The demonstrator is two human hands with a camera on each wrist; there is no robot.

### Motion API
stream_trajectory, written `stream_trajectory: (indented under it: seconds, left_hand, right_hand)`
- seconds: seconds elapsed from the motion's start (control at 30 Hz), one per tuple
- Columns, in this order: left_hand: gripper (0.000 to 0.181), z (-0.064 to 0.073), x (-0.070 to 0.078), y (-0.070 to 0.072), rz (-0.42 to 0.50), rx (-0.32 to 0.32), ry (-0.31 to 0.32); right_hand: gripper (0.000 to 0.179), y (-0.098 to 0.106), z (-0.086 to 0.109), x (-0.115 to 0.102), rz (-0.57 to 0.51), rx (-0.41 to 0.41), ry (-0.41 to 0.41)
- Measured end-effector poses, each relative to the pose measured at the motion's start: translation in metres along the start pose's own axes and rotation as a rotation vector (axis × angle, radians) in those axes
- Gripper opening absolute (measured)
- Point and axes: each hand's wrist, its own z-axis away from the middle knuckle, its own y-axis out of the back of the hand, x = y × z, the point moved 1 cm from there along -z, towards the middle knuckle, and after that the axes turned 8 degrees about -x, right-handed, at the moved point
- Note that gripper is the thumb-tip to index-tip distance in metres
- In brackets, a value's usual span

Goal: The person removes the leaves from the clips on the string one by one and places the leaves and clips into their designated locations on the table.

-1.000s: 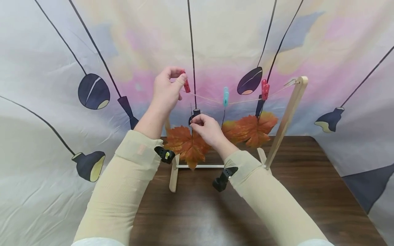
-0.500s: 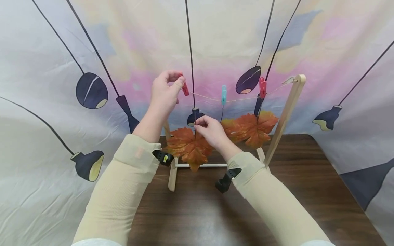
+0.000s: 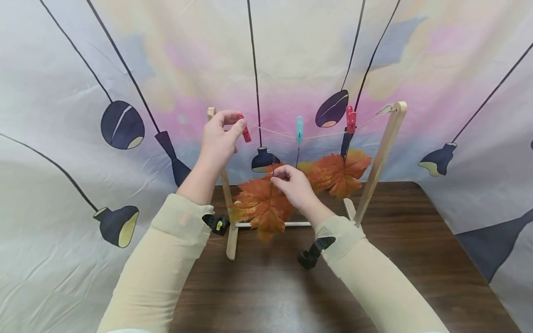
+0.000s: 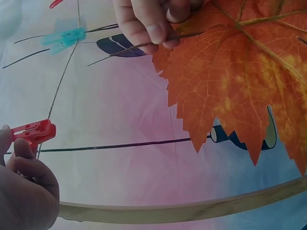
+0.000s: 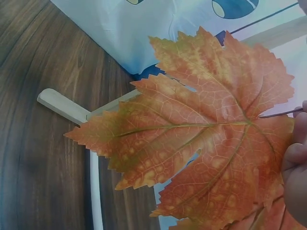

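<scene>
Dark table [image 3: 416,259] bears wooden rack [image 3: 380,162]; orange leaf [image 3: 264,203] is by the rack's left post, below the string [image 3: 270,131]; right hand [image 3: 297,187] pinches its stem [image 4: 122,51]. Left hand [image 3: 218,138] curled, pinching red clothespin [image 4: 45,130] at the string; can't tell if clipped.

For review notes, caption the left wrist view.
Left hand grips red clothespin at twine; right hand holds orange maple leaf by stem.

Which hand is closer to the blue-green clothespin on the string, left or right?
Right. In the head view, the right hand is below the blue-green clothespin, pinching a leaf stem; the left hand is farther away, to its left, pinching a red clothespin.
</scene>
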Motion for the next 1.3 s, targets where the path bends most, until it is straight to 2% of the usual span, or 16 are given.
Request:
stream_trajectory:
  seconds: [0.2,0.5,0.77,1.13,1.3]
  left_hand:
    - [0.032,0.004,0.000,-0.001,-0.026,-0.003,-0.022]
    - [0.032,0.011,-0.004,-0.004,-0.052,-0.024,-0.003]
    - [0.037,0.015,-0.017,-0.005,0.022,-0.048,-0.017]
    - [0.041,0.022,-0.036,-0.010,0.030,-0.131,-0.014]
    - [0.045,0.024,-0.043,-0.013,0.036,-0.138,0.000]
  right_hand:
    - [0.014,0.002,0.007,0.003,-0.004,0.002,-0.003]
    - [0.013,0.007,0.017,0.014,-0.024,0.022,-0.032]
    - [0.014,0.012,0.027,0.025,-0.054,0.036,-0.054]
    - [0.011,0.014,0.042,0.046,-0.123,0.087,-0.043]
    - [0.009,0.018,0.046,0.054,-0.150,0.114,-0.026]
